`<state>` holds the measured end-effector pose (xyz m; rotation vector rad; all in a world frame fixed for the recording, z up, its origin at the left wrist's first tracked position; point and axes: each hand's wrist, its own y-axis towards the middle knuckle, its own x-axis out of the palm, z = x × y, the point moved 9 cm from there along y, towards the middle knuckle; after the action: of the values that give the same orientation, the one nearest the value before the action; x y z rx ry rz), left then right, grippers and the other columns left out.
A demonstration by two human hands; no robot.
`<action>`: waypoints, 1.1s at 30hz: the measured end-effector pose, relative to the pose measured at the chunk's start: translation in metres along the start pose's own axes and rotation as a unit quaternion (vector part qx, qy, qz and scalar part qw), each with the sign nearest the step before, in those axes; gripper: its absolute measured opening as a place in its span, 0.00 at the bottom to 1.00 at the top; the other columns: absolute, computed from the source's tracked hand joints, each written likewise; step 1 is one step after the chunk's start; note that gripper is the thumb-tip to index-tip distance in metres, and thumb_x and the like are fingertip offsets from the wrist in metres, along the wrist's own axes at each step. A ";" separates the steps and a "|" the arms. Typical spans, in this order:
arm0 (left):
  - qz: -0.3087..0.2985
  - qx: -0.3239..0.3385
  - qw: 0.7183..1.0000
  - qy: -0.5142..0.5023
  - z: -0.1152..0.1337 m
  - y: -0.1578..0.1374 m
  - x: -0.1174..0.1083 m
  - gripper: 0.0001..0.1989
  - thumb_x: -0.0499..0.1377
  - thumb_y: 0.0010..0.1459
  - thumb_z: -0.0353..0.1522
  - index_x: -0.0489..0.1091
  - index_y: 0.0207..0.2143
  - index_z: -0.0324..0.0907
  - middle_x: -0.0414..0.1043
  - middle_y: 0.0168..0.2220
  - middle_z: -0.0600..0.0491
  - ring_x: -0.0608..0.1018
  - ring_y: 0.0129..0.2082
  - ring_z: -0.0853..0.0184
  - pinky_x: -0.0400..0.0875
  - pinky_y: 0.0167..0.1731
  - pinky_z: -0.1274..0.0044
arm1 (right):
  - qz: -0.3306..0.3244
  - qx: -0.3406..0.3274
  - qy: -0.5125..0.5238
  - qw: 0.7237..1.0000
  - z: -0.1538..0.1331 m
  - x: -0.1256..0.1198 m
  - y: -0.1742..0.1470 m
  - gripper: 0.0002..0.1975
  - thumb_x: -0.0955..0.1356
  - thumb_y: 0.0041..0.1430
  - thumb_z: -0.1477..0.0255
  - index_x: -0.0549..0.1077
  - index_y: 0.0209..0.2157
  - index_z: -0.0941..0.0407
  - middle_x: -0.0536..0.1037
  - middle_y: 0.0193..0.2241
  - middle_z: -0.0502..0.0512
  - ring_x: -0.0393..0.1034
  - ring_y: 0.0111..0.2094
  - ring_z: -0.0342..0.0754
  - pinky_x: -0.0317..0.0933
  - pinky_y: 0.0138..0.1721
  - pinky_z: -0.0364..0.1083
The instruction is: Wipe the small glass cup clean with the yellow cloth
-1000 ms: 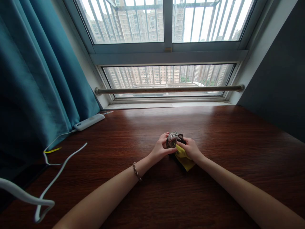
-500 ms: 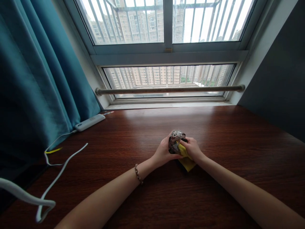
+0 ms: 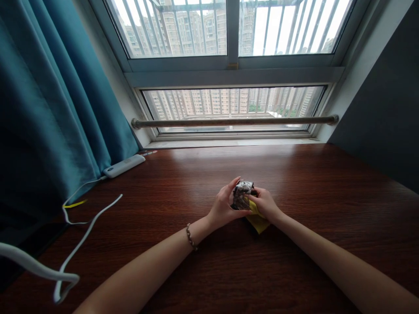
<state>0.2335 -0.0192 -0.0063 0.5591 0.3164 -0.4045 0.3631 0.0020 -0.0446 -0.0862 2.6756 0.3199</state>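
Over the brown wooden table [image 3: 183, 174], both hands meet around a small shiny silver-and-dark object [image 3: 242, 192], whose exact kind I cannot make out. My left hand [image 3: 224, 201] curves around its left side, fingers up along the far edge and thumb beneath. A bead-like bracelet [image 3: 190, 237] circles the left wrist. Pinched in my right hand [image 3: 266, 204] is a yellow cloth [image 3: 258, 220], pressed against the object's right side, with one corner hanging down. Parts of the object and cloth are hidden by the fingers.
A white power strip [image 3: 126, 165] with a thin cable lies at the back left, beside a blue curtain [image 3: 65, 96]. A thicker white cable [image 3: 81, 240] bends up at the left. Behind the table are a window and a metal rail [image 3: 229, 122].
My left fingers have lifted and straightened a little along the object's far side, and its shiny top has turned slightly. The right hand keeps its grip on the yellow cloth. The view has shifted slightly.
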 end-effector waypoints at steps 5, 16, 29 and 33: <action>0.001 -0.011 0.999 0.037 0.002 0.000 -0.005 0.41 0.65 0.44 0.40 0.53 0.59 0.43 0.63 0.54 0.45 0.67 0.53 0.56 0.58 0.55 0.66 | 0.003 -0.013 -0.013 1.000 -0.007 0.000 -0.003 0.12 0.68 0.58 0.66 0.73 0.35 0.61 0.76 0.30 0.52 0.71 0.32 0.47 0.64 0.36 0.48; -0.006 0.043 0.997 0.066 0.004 0.003 0.006 0.48 0.68 0.39 0.42 0.49 0.60 0.41 0.54 0.59 0.41 0.59 0.59 0.55 0.53 0.58 0.64 | 0.031 -0.010 -0.032 0.999 -0.006 -0.006 0.000 0.14 0.65 0.61 0.64 0.72 0.29 0.61 0.72 0.24 0.49 0.69 0.27 0.44 0.63 0.32 0.45; -0.001 -0.001 1.000 -0.018 0.004 0.004 -0.003 0.43 0.67 0.41 0.37 0.54 0.59 0.42 0.65 0.52 0.45 0.69 0.51 0.56 0.61 0.54 0.67 | 0.002 -0.012 -0.023 1.000 -0.006 0.000 -0.004 0.14 0.67 0.58 0.63 0.73 0.33 0.62 0.76 0.28 0.51 0.71 0.30 0.46 0.65 0.33 0.46; 0.002 -0.013 0.999 -0.037 0.000 0.006 -0.004 0.41 0.67 0.41 0.38 0.58 0.57 0.42 0.65 0.53 0.45 0.68 0.52 0.55 0.60 0.54 0.67 | 0.009 -0.006 -0.030 0.999 -0.009 -0.001 -0.004 0.14 0.68 0.57 0.64 0.74 0.34 0.62 0.76 0.28 0.51 0.71 0.29 0.46 0.65 0.32 0.45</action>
<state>0.2324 -0.0134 -0.0016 0.5184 0.2489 -0.4158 0.3610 -0.0044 -0.0372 -0.0552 2.6174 0.3399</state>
